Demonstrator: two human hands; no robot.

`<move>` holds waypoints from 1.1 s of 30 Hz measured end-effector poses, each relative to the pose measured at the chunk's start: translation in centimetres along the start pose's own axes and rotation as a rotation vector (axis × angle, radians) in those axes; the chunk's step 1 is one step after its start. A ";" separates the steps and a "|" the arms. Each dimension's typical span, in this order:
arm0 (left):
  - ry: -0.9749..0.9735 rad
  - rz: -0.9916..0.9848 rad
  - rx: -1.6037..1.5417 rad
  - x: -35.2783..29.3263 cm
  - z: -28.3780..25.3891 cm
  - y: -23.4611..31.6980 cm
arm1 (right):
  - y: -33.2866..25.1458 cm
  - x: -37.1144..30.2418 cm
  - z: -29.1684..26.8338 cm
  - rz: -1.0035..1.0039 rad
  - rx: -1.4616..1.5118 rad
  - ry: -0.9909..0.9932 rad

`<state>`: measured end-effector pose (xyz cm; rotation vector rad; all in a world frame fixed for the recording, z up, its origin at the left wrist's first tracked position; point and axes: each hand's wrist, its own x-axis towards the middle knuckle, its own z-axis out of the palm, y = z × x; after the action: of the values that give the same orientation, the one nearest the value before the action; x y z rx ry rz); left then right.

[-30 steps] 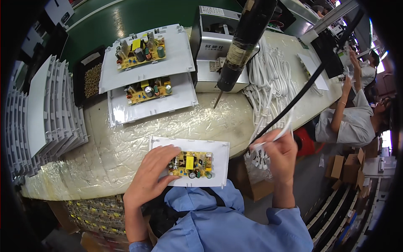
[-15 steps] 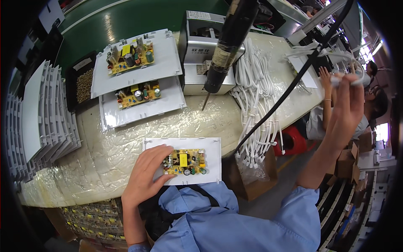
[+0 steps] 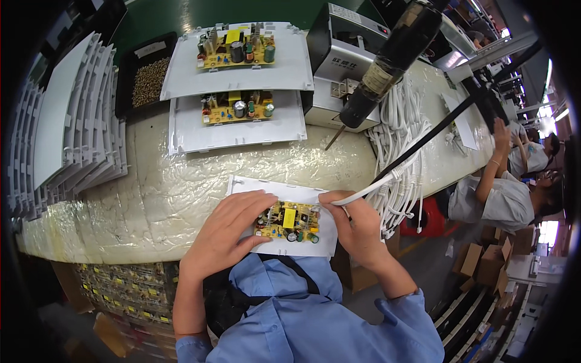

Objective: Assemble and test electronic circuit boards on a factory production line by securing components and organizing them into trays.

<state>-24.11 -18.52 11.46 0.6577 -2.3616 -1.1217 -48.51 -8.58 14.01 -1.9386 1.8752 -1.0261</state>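
Before me lies a white plastic panel [image 3: 325,243] with a yellow circuit board [image 3: 289,219] on it, fitted with a yellow transformer, capacitors and coils. My left hand [image 3: 227,230] spans the board's left end, fingertips at its far corner and thumb at its near corner. At the panel's right edge, my right hand [image 3: 357,227] pinches the end of a white cable [image 3: 370,189] between thumb and fingers. The cable's tip is hidden in the grip. Its length runs back toward a bundle of white cables [image 3: 402,115] on the table.
Two panels with boards [image 3: 236,109] lie stacked behind. White panels [image 3: 72,115] stand at left beside a black tray of screws [image 3: 120,85]. A silver machine [image 3: 339,66] stands behind a hanging electric screwdriver [image 3: 378,75]. Co-workers [image 3: 502,193] sit at right.
My right hand has come down from the far right to the panel's right edge, bringing the white cable. The panel has turned slightly; my left hand stays on it. The view has shifted.
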 end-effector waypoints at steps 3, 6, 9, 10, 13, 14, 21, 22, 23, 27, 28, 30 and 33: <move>-0.006 0.005 -0.010 0.0 0.0 -0.2 | 0.4 -0.4 0.4 0.000 0.000 -0.022; 0.000 0.017 -0.009 -0.1 0.3 -0.4 | 0.8 -0.7 0.3 0.003 0.035 -0.047; -0.004 0.014 -0.009 -0.1 0.2 -0.4 | 0.9 -0.6 0.2 -0.001 0.090 -0.077; 0.000 0.019 -0.011 -0.1 0.2 -0.4 | 0.8 -0.5 0.2 0.003 0.105 -0.095; 0.000 0.022 -0.012 0.0 0.2 -0.3 | 1.3 -0.5 0.2 -0.052 0.121 -0.105; -0.001 0.019 -0.009 0.0 0.1 -0.3 | 1.5 -0.4 0.1 -0.051 0.121 -0.105; -0.007 0.013 -0.003 0.0 0.1 -0.2 | 0.8 -0.5 0.5 -0.048 0.042 -0.087; -0.014 0.016 0.001 0.1 0.0 -0.1 | 0.8 -0.6 0.6 -0.051 0.030 -0.061; -0.021 0.019 0.005 0.1 0.0 -0.1 | 0.8 -0.9 0.6 -0.048 0.030 -0.062; -0.016 0.003 0.004 0.1 0.1 0.0 | 1.0 -1.3 1.0 -0.079 -0.009 -0.053; -0.018 -0.001 0.008 0.1 0.0 0.0 | 0.9 -1.2 1.0 -0.082 -0.015 -0.053; -0.022 -0.004 0.004 0.1 0.1 -0.1 | 1.0 -0.9 1.2 -0.077 0.006 -0.075; -0.016 -0.003 0.022 0.3 0.0 -0.1 | 1.6 -1.0 1.0 -0.066 0.029 -0.093</move>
<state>-24.27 -18.74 11.45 0.6624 -2.3900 -1.1078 -48.98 -8.13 11.99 -2.0076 1.7483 -0.9592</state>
